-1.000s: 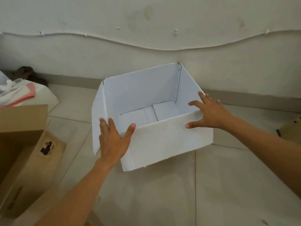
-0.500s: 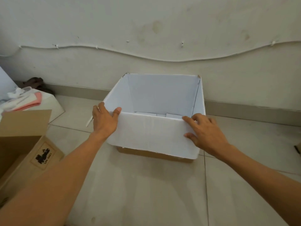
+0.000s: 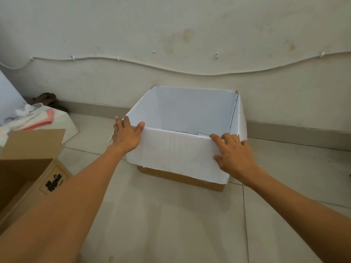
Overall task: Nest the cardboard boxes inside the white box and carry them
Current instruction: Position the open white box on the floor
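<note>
An open white box (image 3: 176, 154) stands upright on the tiled floor near the wall, a brown cardboard strip showing along its base. My left hand (image 3: 126, 135) grips the near left corner, thumb over the rim. My right hand (image 3: 233, 154) holds the near right corner, fingers hooked over the rim. The box's floor is mostly hidden by its near wall. An open brown cardboard box (image 3: 28, 168) with a black label stands at the left edge of view, beside my left forearm.
A white block (image 3: 64, 122) with pink and white cloths on it sits at the far left by the wall. A dark object (image 3: 45, 97) lies against the skirting. A cable (image 3: 190, 73) runs along the wall. Tiled floor stretches in front.
The white box went from tilted toward me to upright on the floor. Both hands shifted from its upper edge to its near corners, and the view has pulled back slightly.
</note>
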The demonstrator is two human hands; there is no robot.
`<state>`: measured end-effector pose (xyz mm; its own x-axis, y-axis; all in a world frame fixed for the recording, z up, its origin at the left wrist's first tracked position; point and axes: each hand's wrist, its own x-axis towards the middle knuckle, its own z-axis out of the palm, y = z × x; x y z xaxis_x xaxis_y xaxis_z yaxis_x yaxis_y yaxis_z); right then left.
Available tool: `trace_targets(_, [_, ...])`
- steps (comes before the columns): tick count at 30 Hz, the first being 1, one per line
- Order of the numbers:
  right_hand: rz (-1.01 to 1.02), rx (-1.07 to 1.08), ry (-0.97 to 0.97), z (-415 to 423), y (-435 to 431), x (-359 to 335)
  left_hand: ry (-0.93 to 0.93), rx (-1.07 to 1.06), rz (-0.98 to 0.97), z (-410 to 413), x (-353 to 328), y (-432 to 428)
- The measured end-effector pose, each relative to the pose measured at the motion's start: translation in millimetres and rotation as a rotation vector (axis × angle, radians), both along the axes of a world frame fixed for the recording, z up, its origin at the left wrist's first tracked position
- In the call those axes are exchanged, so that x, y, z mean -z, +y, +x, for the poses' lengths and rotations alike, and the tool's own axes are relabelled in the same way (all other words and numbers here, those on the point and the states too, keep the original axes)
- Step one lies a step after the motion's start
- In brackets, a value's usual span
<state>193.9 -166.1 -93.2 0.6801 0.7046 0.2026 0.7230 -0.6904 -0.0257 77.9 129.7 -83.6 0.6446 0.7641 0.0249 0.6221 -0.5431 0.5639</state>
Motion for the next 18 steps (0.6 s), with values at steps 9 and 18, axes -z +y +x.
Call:
trace_targets(9, [0.038,-0.147,-0.187,-36.9,24.6,-18.7,-0.046,0.031,0.12,-41.2,-16.7,-15.9])
trace_targets(18, [0.042,-0.527,0.091,-98.2,116.0,-32.6,-0.151,-0.147,0.068,-141.5,-33.0,-22.0])
